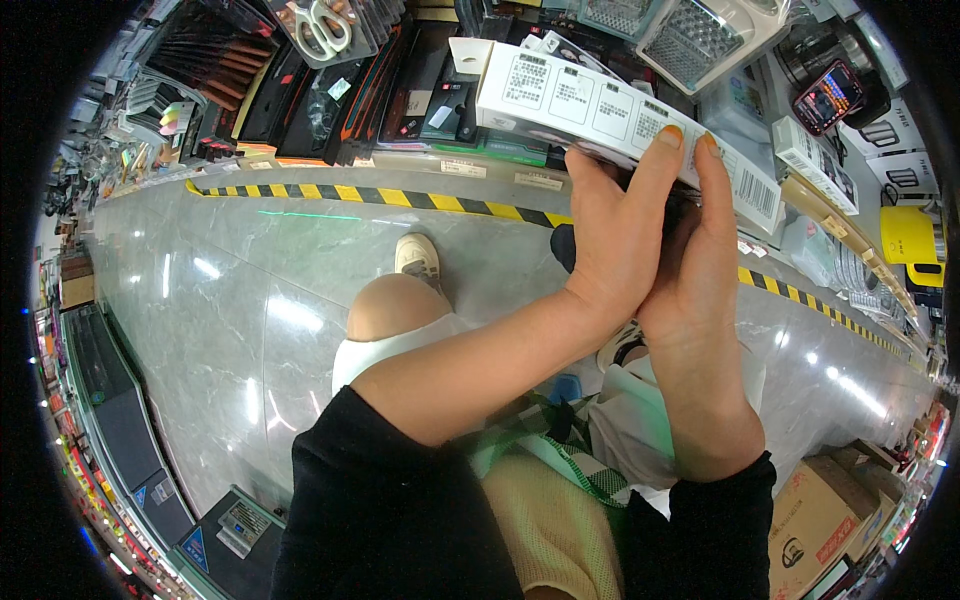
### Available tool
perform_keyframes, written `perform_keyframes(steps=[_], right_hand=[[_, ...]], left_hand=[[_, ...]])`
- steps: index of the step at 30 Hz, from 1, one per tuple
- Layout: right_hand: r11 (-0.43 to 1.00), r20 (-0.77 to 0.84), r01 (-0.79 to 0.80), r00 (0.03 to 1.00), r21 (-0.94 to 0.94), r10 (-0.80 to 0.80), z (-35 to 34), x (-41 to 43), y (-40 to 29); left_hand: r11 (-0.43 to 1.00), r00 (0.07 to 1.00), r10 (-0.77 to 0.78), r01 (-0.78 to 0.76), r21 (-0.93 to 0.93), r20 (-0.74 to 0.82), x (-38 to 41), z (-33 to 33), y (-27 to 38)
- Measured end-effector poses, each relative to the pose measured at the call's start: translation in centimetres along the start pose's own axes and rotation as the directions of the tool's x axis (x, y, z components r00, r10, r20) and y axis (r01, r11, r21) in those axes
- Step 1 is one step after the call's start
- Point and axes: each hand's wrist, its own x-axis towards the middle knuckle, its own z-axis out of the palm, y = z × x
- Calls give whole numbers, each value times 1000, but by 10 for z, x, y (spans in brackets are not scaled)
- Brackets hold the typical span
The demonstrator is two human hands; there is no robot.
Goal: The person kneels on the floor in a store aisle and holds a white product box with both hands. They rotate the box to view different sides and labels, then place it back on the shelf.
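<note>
A long white printed cardboard box [600, 109] with an open end flap lies between both hands, just over the front of a shelf. My left hand [611, 217] grips its near side, the thumb on the printed face and the other fingers mostly hidden behind or below. Close beside it on the right, my right hand [701, 247] also holds the box, its thumb on the same face near the barcode. The two wrists almost touch. Behind the box are packaged metal graters [694, 41] and dark flat packages [450, 112].
White-handled scissors [322, 30] in packaging, brushes [225, 67], a phone [827, 97] with a lit screen and a yellow mug [911, 234] are on the shelves. Yellow-black tape [375, 196] edges the tiled floor. Cardboard cartons [814, 525] stand lower right; a dark case [232, 544] is lower left.
</note>
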Motion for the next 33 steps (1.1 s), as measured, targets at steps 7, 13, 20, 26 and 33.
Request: perform_keyframes(steps=[7, 13, 20, 26, 33], right_hand=[[1000, 23, 19, 1000, -19, -19, -3, 0, 0], [999, 122, 32, 992, 27, -35, -9, 3, 2], [999, 104, 30, 994, 23, -32, -8, 2, 2], [999, 114, 16, 993, 36, -20, -6, -1, -1], [1000, 58, 20, 998, -2, -19, -8, 3, 2]], left_hand=[[1000, 1000, 15, -14, -3, 17, 0, 0, 0], [1000, 999, 20, -19, -15, 36, 0, -2, 0], [999, 999, 13, -12, -32, 36, 1, -2, -1], [1000, 999, 13, -12, -25, 37, 1, -1, 0], [999, 1000, -12, 13, -34, 14, -1, 1, 2]])
